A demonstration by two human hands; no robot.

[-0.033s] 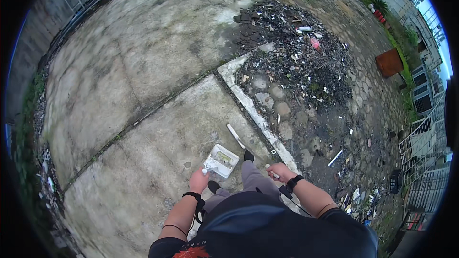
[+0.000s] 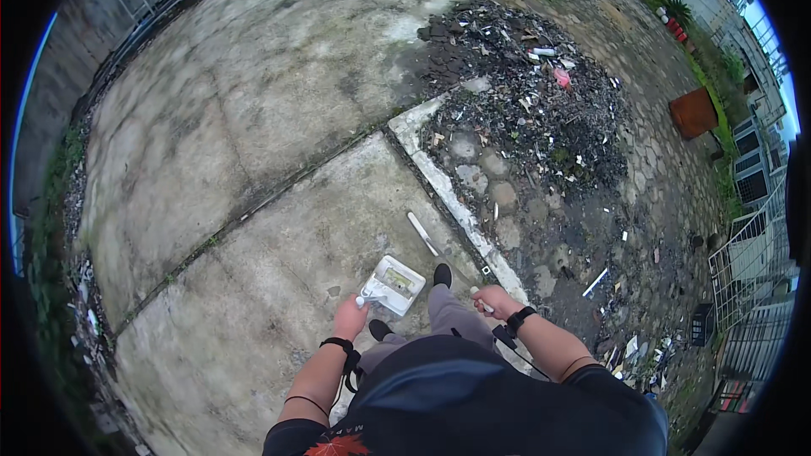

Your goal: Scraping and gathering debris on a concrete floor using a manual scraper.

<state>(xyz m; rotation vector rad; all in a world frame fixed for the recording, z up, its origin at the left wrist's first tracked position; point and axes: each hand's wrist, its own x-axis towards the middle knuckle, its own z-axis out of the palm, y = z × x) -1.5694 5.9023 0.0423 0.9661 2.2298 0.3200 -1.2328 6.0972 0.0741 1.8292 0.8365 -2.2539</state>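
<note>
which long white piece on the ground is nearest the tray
The white piece beyond the tray, ahead of the right shoe; another strip lies farther right, past the pale curb.

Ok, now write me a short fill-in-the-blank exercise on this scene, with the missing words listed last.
1. The handle gripped by the right hand is coloured ____.
2. The shallow white tray lies nearer to the ____ hand than to the right hand.
3. The number of dark shoes in view is ____.
4. The bright scrap on the dark debris heap is coloured ____.

Missing words: white; left; two; pink.
</note>
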